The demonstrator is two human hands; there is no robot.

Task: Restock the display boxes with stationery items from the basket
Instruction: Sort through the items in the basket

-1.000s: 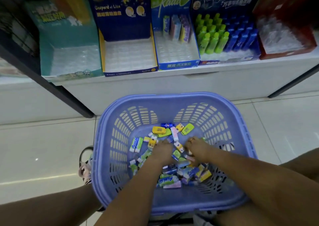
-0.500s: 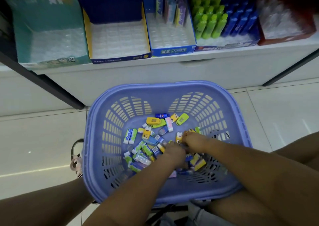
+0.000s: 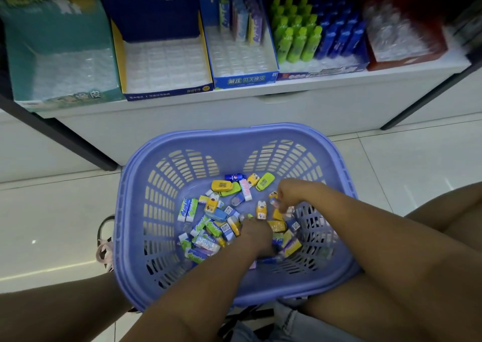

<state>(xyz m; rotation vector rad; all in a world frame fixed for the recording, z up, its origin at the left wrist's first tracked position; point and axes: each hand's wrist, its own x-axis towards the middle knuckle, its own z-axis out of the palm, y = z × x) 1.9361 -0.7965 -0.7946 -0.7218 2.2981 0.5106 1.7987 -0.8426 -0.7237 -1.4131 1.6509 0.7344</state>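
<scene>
Since a second earlier the right hand (image 3: 289, 194) had shifted right, fingers curled over small erasers (image 3: 214, 219); whether it pinched one was unclear. The left hand (image 3: 257, 236) pressed down among them, grip hidden. The basket (image 3: 135, 211) stood near the shelf edge (image 3: 287, 86); two display boxes (image 3: 164, 65) above lay empty.

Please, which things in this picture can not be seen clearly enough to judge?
- Head view: whether the left hand grips an item; its fingers are buried in the pile.
- Whether the right hand holds anything; its fingertips curl away.
- Items beneath both hands in the basket: covered.
- Contents of the red box: blurred by motion.
- Tops of the display boxes: cut off by the upper edge.
</scene>
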